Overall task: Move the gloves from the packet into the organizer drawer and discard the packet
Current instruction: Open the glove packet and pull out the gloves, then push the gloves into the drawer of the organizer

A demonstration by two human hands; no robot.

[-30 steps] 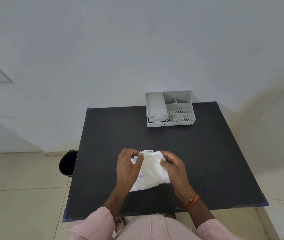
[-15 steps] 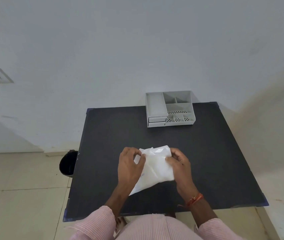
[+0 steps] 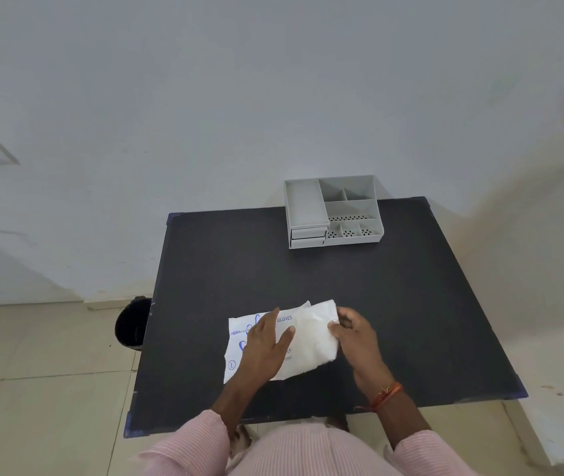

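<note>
Flattened since a second ago, the packet [image 3: 239, 341] lies near the worktop's [image 3: 411, 286] front edge; left hand [image 3: 266, 345] presses it open-palmed, right hand [image 3: 352, 333] pinches the gloves [image 3: 311, 333] half out; drawer [image 3: 308, 231] shut.

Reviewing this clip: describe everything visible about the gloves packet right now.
The packet is a thin white wrapper with blue print, including the word GLOVES and a circled L near its lower left corner. It lies flat and slightly crumpled on the near half of the black table. The left hand presses on it, while the right hand pinches the white gloves emerging from its right end.
</note>
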